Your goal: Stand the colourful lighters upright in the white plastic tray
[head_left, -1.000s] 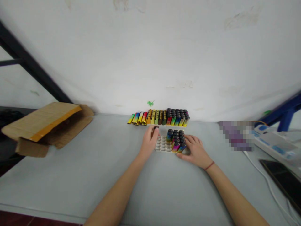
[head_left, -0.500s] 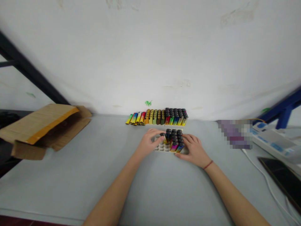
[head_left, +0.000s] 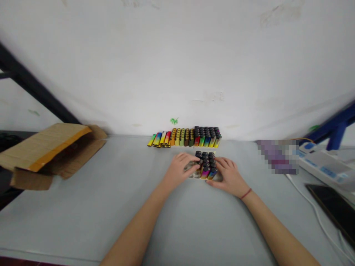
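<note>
A pale tray with round holes (head_left: pixel 197 175) lies on the table, its right part filled with upright black-topped lighters (head_left: pixel 205 172) in several colours. My left hand (head_left: pixel 177 171) reaches over the tray's left side, thumb and fingers pinched on a black-topped lighter (head_left: pixel 200 162) at the left edge of the standing group. That lighter is partly hidden by the fingers. Around the right end of the tray, my right hand (head_left: pixel 229 177) is curled, thumb at the near edge and fingers at the far side, gripping it.
Behind the tray stand rows of black-topped lighters (head_left: pixel 206 136) and yellowish ones (head_left: pixel 181 137), with colourful lighters (head_left: pixel 159 139) lying beside them. An open cardboard box (head_left: pixel 55 147) is at left. A power strip (head_left: pixel 321 162), a phone (head_left: pixel 332 207) and a white cable (head_left: pixel 307 203) lie at right.
My left hand has moved right with the lighter, from over the bare holes to the edge of the standing lighters. The right hand stays on the tray.
</note>
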Action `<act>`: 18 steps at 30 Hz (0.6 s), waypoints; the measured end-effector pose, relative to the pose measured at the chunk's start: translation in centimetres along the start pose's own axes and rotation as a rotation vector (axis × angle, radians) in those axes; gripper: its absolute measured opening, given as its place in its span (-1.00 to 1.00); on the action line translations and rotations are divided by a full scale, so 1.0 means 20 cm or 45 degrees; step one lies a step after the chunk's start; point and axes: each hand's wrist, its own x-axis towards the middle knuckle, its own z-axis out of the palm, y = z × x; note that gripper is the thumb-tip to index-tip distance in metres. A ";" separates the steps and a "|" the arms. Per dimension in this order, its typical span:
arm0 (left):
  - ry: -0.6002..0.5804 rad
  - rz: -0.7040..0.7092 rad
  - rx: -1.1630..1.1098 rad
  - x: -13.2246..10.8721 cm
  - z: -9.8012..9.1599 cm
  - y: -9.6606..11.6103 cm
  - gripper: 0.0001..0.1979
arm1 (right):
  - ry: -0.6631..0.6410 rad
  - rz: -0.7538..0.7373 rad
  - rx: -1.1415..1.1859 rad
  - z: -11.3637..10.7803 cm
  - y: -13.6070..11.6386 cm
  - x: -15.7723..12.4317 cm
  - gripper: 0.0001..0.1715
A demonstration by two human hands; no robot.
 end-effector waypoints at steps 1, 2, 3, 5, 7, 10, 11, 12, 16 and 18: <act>-0.002 0.041 0.087 0.00 -0.02 -0.01 -0.77 | 0.001 0.000 0.000 0.00 0.00 0.00 -0.24; 0.027 0.063 0.182 0.01 -0.04 -0.03 -0.75 | 0.000 0.002 0.002 0.00 0.00 0.00 -0.24; 0.100 0.050 0.278 0.01 -0.07 -0.05 -0.74 | 0.000 0.004 0.004 0.00 0.00 0.00 -0.24; 0.334 -0.089 0.469 0.02 -0.15 -0.13 -0.69 | -0.004 0.011 0.008 0.00 0.00 0.00 -0.25; 0.559 -0.351 0.640 0.01 -0.23 -0.22 -0.61 | -0.009 0.014 0.012 0.00 0.00 0.00 -0.26; 0.587 -0.761 0.832 -0.01 -0.32 -0.34 -0.53 | -0.009 0.016 0.015 -0.01 0.00 0.00 -0.26; 0.555 -0.858 0.868 -0.02 -0.33 -0.36 -0.51 | -0.007 0.016 0.016 0.00 0.00 0.00 -0.26; 0.515 -0.922 0.898 -0.03 -0.33 -0.37 -0.50 | -0.006 0.017 0.015 0.00 0.00 0.00 -0.27; 0.352 -0.966 0.995 -0.03 -0.32 -0.35 -0.53 | -0.005 0.016 0.009 0.00 0.01 0.00 -0.26; 0.332 -0.987 1.012 -0.04 -0.34 -0.33 -0.55 | -0.006 0.014 0.007 0.00 0.01 0.00 -0.26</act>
